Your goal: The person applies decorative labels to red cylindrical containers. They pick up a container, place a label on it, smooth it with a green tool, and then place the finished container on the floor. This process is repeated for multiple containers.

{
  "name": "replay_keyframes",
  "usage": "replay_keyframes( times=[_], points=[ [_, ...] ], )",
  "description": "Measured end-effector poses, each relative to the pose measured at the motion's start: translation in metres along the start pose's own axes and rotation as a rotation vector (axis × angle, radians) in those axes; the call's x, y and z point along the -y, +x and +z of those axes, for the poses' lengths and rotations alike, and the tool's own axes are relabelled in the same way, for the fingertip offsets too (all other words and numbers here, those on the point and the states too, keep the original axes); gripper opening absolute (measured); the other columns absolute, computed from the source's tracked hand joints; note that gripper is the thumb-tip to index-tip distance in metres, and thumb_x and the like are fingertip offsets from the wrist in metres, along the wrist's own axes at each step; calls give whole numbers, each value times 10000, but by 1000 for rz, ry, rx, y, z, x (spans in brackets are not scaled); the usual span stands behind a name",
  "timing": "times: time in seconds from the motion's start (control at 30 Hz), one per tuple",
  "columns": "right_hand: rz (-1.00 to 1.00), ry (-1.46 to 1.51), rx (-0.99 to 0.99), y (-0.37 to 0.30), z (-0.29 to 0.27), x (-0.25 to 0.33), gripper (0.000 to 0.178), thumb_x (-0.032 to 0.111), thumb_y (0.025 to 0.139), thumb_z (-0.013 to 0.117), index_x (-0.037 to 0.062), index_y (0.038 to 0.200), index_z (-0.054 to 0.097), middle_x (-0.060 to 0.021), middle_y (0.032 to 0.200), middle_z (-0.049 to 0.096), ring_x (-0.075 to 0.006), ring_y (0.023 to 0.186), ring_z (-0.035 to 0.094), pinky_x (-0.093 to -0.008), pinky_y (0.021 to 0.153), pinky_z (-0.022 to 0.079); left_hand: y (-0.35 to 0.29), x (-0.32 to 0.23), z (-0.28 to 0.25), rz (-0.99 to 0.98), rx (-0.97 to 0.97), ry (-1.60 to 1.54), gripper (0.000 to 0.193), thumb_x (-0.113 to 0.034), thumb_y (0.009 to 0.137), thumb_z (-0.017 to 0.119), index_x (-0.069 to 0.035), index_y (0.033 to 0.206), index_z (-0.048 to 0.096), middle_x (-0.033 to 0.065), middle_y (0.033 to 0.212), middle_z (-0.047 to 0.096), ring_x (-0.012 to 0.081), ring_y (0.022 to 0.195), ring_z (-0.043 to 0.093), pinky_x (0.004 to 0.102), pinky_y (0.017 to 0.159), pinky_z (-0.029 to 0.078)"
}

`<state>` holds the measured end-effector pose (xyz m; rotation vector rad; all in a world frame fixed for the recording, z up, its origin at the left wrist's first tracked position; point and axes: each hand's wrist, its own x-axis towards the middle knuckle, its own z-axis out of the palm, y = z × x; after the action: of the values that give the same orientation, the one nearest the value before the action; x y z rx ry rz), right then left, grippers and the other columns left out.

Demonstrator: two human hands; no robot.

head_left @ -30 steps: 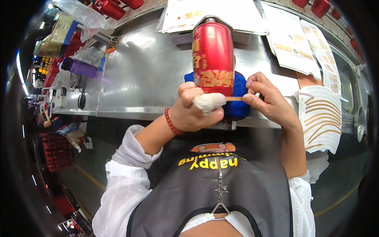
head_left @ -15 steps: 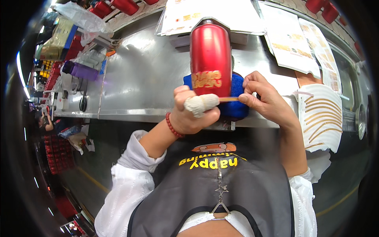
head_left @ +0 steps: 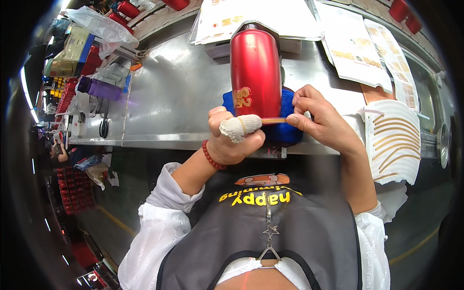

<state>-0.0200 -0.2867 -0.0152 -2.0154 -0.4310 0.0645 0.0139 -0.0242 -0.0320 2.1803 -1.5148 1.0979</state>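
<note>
A red metal bottle (head_left: 255, 67) with a gold mark lies on a blue cloth pad (head_left: 285, 130) at the near edge of a steel table (head_left: 169, 96). My left hand (head_left: 232, 137), with a white cloth cot on the forefinger and a red bead bracelet at the wrist, presses on the bottle's near end. My right hand (head_left: 321, 123) pinches a thin gold strip (head_left: 273, 120) that runs along the bottle's lower rim between both hands.
Printed paper sheets (head_left: 357, 46) lie at the back right. A white sheet with several gold strips (head_left: 394, 140) sits to my right. A purple bottle (head_left: 99, 89), a plastic bag (head_left: 94, 26) and red containers (head_left: 126, 8) stand at the left and back.
The bottle has turned under my hands; its gold mark has moved round to the left side. Both hands stay at the bottle's near rim with the gold strip.
</note>
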Motion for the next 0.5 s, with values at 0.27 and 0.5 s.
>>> replay_keyframes(
  times=[0.27, 0.5],
  points=[
    [33, -26, 2, 0, 0, -1, 319, 241, 945, 702, 21, 818, 511, -77, 993, 478, -198, 919, 485, -307, 800, 437, 13, 7, 6, 130, 30, -139, 291, -158, 593, 735, -265, 858, 680, -44, 1188, 608, 243, 1045, 429, 401, 796, 422],
    [-37, -58, -25, 2, 5, 2, 317, 232, 927, 709, 21, 805, 506, -94, 994, 486, -241, 938, 491, -330, 840, 438, -7, -1, -3, -31, 62, -20, 238, -154, 604, 737, -239, 817, 671, -33, 1122, 610, 249, 1004, 422, 375, 756, 415]
  ],
)
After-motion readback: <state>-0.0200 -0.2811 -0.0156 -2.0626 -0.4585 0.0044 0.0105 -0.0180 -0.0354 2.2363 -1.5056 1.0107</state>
